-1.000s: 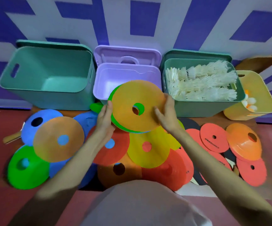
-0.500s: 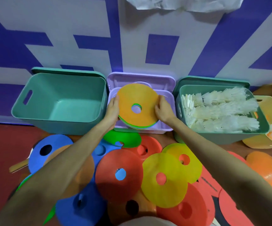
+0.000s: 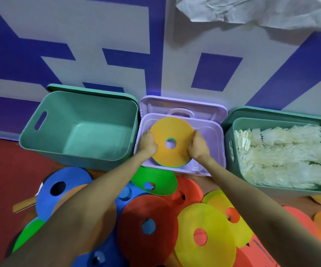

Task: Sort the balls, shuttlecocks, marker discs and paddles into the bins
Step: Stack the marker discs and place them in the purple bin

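Both arms stretched forward over the red floor, reaching into the small lilac plastic bin at the foot of the blue-and-white wall. Left hand curled around the left edge of a stack of flat marker discs, orange one on top, right hand gripping the opposite edge, stack low inside the lilac bin, green and blue rims peeking out underneath. Just left of it, a big teal plastic bin, tilted toward the camera. Just right, a second teal bin packed with white feather shuttlecocks. On the floor near the bins' front edges, loose discs overlapping: a green disc, a blue disc, a red disc, a yellow disc.
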`<state>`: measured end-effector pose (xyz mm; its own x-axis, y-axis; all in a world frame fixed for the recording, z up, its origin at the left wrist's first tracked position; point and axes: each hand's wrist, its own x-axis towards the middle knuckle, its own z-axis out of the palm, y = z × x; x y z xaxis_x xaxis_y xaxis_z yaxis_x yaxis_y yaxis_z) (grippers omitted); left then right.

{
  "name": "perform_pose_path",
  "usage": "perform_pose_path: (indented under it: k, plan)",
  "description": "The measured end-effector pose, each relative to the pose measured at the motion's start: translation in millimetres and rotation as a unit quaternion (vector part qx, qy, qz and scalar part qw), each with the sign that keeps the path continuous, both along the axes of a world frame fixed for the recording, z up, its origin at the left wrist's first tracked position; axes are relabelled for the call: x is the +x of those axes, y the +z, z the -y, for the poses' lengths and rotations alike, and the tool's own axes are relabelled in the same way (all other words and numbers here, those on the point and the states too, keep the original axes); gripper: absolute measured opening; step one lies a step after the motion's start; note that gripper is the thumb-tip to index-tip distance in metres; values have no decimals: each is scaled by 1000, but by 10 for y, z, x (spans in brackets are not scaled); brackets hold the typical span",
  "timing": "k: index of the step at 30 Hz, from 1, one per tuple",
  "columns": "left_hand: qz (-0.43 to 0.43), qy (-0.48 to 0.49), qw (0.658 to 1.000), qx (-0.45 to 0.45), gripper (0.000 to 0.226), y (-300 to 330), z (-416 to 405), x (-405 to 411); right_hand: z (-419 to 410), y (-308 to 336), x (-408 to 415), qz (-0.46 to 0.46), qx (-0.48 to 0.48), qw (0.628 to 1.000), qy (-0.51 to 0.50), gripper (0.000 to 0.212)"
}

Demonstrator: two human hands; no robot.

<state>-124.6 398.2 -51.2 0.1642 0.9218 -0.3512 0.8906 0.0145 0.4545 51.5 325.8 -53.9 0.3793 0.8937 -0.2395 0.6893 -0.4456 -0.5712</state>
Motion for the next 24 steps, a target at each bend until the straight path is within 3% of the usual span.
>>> perform_pose_path:
  k: [5,15,19,24]
  plan:
    - [-31,-32,999,-27,33,-202,7,34,-17,-227,107,32,-56,998,7,27]
    - [-3,-32,998,-57,38,-16,140,-20,45,-294,112,3,-105,995,-1,48]
    - [56,-29,998,13,52,150,386,-114,311,-96,48,-14,-48,999,21,47]
    - [236,-59,956,166,33,314,979,-173,1092,265,-21,-22,137,990,31,39]
